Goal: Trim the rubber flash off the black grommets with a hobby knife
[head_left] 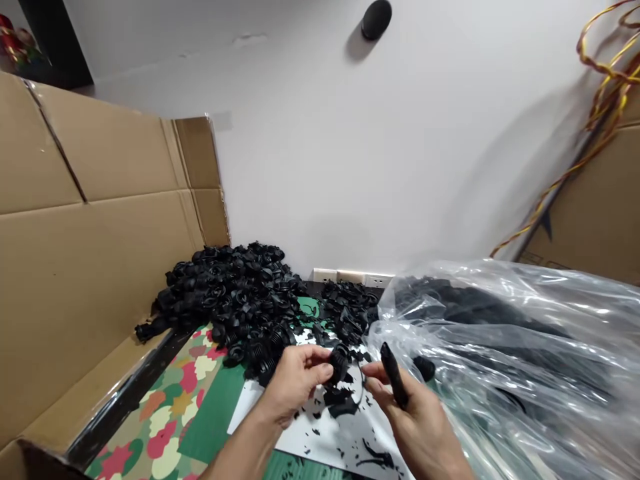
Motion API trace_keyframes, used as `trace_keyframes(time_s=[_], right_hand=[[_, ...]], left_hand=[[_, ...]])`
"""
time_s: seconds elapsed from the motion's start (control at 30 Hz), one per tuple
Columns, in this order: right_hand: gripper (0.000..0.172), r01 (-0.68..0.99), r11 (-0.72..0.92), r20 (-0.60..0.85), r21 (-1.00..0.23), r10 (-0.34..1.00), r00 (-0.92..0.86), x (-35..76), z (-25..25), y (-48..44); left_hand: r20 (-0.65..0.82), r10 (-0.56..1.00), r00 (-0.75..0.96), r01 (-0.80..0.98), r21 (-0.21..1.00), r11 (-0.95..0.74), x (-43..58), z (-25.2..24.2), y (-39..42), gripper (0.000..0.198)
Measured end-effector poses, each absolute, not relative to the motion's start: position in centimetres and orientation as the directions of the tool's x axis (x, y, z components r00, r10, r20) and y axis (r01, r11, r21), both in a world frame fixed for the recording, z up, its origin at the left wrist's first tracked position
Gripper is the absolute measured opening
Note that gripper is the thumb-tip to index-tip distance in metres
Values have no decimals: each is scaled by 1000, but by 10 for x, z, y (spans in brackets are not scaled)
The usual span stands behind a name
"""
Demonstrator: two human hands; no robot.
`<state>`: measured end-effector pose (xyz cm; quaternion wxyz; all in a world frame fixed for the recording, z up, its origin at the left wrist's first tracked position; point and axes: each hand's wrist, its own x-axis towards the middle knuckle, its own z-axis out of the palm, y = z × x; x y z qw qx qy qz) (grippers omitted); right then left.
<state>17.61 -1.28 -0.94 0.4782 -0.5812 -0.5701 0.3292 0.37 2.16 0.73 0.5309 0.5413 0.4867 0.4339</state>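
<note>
Over a white sheet (310, 433), my left hand (297, 380) pinches a black ribbed rubber boot (339, 360) between thumb and fingers. My right hand (407, 407) is closed on a slim black pen-like tool (394, 375), whose thick end points up and away. Its fingertips are also close to a thin black strip (361, 383) that curves down beside the rubber boot; whether they grip it I cannot tell. Black trimmed scraps (343, 403) lie on the sheet below both hands.
A large pile of black rubber parts (240, 287) rises at the left back, with a smaller heap (350, 310) beside it. At right lies a clear plastic bag (500, 333) holding black parts. Cardboard (100, 153) stands left; a white wall (340, 167) with power sockets (377, 281) is behind.
</note>
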Motion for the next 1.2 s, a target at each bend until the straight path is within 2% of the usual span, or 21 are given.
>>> trace_keyframes(time_s=[0.1, 0.2, 0.43, 0.5, 0.67, 0.8, 0.93, 1.03, 1.2], right_hand=[[22, 303, 154, 190, -940, 977, 93, 163, -9, -6], [18, 222, 227, 253, -948, 962, 99, 147, -5, -2], [13, 235, 326, 360, -916, 925, 121, 131, -2, 3], [16, 282, 367, 414, -886, 901, 130, 131, -2, 4], [15, 448, 528, 616, -722, 785, 69, 135, -9, 8], [12, 494, 532, 617, -687, 787, 12, 136, -16, 9], [11, 480, 572, 640, -665, 768, -30, 133, -17, 8], [19, 534, 644, 718, -548, 690, -95, 132, -15, 7], [23, 665, 686, 739, -297, 606, -295, 133, -13, 5]], left_hand=[[-98, 987, 130, -127, 985, 115, -7, 6, 19, 38], [-116, 982, 148, -264, 952, 152, -11, 5, 15, 35], [-112, 976, 187, -417, 891, 182, -9, 6, 7, 31], [-102, 976, 192, -397, 902, 172, -9, 8, 4, 29], [-104, 981, 163, -193, 972, 135, -16, 16, 0, 24], [-148, 987, 60, -174, 972, 156, -13, 16, 2, 34], [-144, 989, 39, -199, 969, 149, -5, 14, 3, 29], [-177, 983, 46, -222, 958, 182, -2, 13, 3, 36], [-253, 967, -3, -217, 945, 247, -3, 14, 2, 43]])
